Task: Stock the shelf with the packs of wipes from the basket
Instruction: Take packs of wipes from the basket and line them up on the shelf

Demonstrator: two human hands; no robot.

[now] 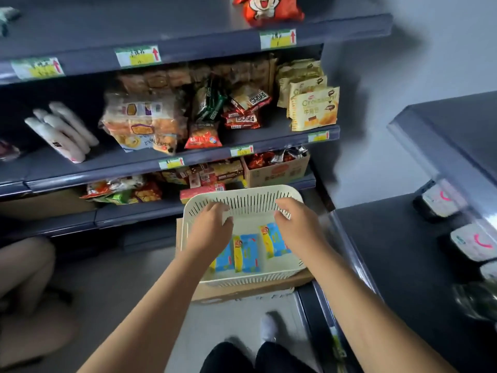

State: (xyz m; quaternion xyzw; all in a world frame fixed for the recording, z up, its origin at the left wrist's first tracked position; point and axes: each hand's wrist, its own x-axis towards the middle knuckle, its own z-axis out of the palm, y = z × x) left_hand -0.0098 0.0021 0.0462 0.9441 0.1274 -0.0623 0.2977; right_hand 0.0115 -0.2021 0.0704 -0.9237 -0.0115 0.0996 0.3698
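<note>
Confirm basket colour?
Cream, with slotted sides: basket, clearest in the head view.

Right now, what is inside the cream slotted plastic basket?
The cream slotted plastic basket holds three blue-and-yellow packs of wipes lying flat. The left hand and right hand hover above, empty, covering part of the basket floor, so further packs could be hidden.

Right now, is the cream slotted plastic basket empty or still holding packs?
Still holding packs. The cream slotted plastic basket has at least three blue-and-yellow wipe packs lying flat on its floor, below both hands.
</note>
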